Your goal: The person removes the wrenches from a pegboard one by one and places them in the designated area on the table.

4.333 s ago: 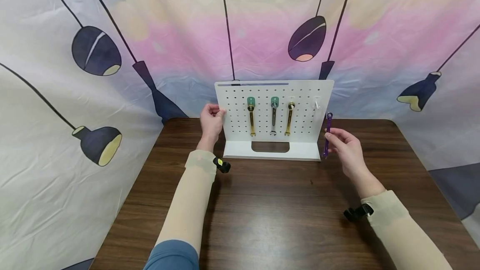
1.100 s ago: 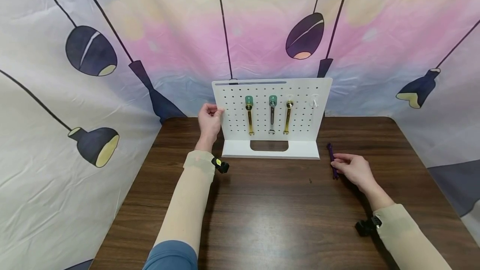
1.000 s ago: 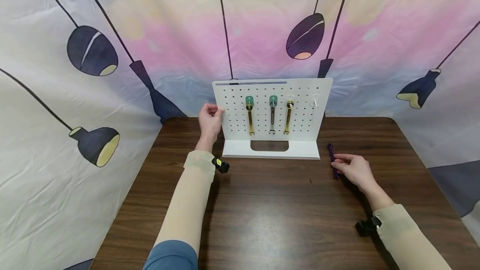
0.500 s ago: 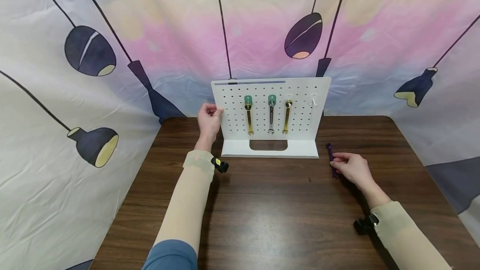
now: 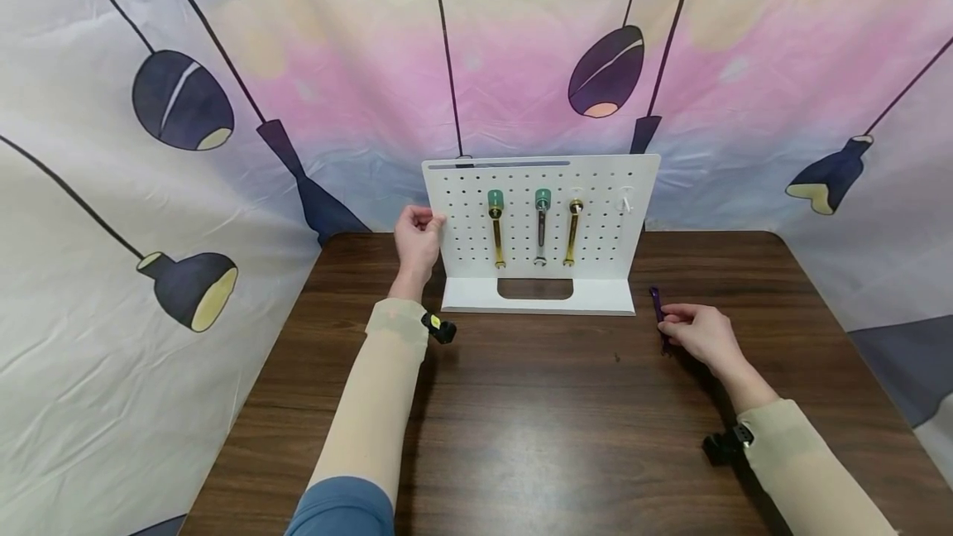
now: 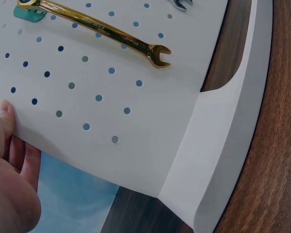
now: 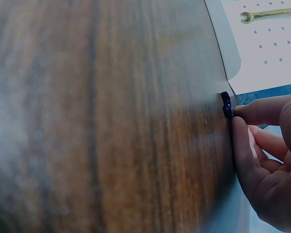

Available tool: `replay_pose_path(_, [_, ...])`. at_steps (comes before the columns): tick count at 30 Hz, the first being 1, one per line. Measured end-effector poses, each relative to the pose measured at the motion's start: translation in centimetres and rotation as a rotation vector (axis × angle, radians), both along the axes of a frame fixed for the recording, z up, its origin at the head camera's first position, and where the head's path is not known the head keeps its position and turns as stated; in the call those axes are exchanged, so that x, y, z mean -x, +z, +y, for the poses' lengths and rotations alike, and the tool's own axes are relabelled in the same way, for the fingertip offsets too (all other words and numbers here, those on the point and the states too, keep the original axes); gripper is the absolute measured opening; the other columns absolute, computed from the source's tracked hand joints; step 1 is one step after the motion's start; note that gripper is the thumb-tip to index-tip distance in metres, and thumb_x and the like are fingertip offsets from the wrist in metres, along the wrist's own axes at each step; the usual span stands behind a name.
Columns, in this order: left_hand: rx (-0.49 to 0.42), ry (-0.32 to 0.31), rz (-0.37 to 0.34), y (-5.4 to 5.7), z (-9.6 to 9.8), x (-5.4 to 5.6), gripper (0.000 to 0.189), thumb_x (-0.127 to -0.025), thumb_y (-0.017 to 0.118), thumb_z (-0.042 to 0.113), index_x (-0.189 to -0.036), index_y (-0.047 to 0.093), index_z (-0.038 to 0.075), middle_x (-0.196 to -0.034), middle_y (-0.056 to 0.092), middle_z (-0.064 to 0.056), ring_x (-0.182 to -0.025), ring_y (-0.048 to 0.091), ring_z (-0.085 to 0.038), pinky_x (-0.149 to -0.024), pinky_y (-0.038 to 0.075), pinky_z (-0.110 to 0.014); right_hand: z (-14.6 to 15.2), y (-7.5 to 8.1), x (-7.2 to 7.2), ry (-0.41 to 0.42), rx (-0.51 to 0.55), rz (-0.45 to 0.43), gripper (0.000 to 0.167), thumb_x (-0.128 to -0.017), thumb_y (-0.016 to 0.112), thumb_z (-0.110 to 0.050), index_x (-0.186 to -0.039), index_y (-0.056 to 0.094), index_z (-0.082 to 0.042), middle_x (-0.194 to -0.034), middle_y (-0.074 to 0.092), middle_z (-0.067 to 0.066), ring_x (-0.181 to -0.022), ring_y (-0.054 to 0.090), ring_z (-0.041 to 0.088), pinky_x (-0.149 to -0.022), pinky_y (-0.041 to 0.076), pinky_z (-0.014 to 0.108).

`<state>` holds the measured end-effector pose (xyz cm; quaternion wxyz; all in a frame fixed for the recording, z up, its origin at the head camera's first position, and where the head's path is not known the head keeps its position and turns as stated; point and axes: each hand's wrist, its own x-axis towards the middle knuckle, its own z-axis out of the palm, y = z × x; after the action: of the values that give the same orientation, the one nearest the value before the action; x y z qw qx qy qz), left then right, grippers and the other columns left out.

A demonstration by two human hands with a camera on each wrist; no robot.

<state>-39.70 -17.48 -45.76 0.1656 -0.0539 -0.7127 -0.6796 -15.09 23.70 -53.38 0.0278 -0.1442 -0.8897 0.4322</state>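
My left hand (image 5: 417, 246) pinches the left edge of a white pegboard stand (image 5: 465, 294) between thumb and fingers. In my right hand (image 5: 703, 336), thumb and fingertips pinch a purple wrench (image 5: 656, 302), close over the table to the right of the stand. Three wrenches hang on the board: a gold wrench (image 5: 498, 243) on the left, a silver wrench (image 5: 541, 236) in the middle and another gold wrench (image 5: 572, 240) beside it. A bare white hook (image 5: 626, 204) sticks out at the board's right. The left wrist view shows the left gold wrench (image 6: 106, 30) with "10mm" on it.
The stand is on a dark brown wooden table (image 5: 521, 428), near its back edge. A small dark mark (image 5: 616, 358) shows on the tabletop. Behind the table hangs a cloth backdrop (image 5: 514, 40) printed with lamps.
Since the oldest frame, my right hand has brought the purple wrench down from beside the board's right edge, nearer the tabletop and me. My left hand has kept its place on the board.
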Motion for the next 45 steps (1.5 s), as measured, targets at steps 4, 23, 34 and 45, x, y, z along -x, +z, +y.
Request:
replay_pose_path(4, [0.004, -0.003, 0.0, -0.2, -0.1, 0.0, 0.018, -0.097, 0.077, -0.001, -0.1, 0.06, 0.004, -0.093, 0.059, -0.002, -0.081, 0.054, -0.013, -0.072, 0.045, -0.024, 0.0, -0.1, 0.0, 0.0, 0.01, -0.004, 0.041, -0.103, 0.071, -0.014, -0.135, 0.065, 0.01, -0.113, 0.073, 0.022, -0.088, 0.076, 0.02, -0.071, 0.062, 0.029])
replay_pose_path(23, [0.014, 0.006, -0.002, -0.2, 0.0, 0.1, 0.017, -0.097, 0.076, -0.001, -0.099, 0.06, 0.005, -0.093, 0.058, -0.003, -0.081, 0.053, -0.015, -0.072, 0.045, -0.025, 0.8, 0.2, -0.1, 0.042, 0.062, -0.018, 0.045, -0.104, 0.072, -0.017, -0.137, 0.063, 0.011, -0.118, 0.071, 0.026, -0.09, 0.075, 0.021, -0.073, 0.062, 0.029])
replay_pose_path(34, [0.017, 0.005, 0.0, -0.2, -0.1, 0.0, 0.018, -0.097, 0.076, -0.002, -0.097, 0.06, 0.006, -0.091, 0.057, -0.002, -0.079, 0.052, -0.014, -0.07, 0.044, -0.024, 1.4, 0.2, 0.1, 0.023, 0.282, 0.006, 0.053, -0.111, 0.061, -0.027, -0.147, 0.054, 0.012, -0.136, 0.062, 0.03, -0.092, 0.066, 0.0, -0.079, 0.061, 0.025])
replay_pose_path(45, [0.023, -0.013, -0.009, -0.2, -0.2, 0.2, 0.019, -0.098, 0.075, -0.002, -0.097, 0.058, 0.006, -0.09, 0.057, -0.002, -0.079, 0.052, -0.013, -0.07, 0.043, -0.023, -1.7, 1.4, 0.8, -0.091, 0.248, 0.224, 0.047, -0.113, 0.057, -0.035, -0.141, 0.065, 0.002, -0.127, 0.066, 0.025, -0.089, 0.067, 0.004, -0.074, 0.058, 0.021])
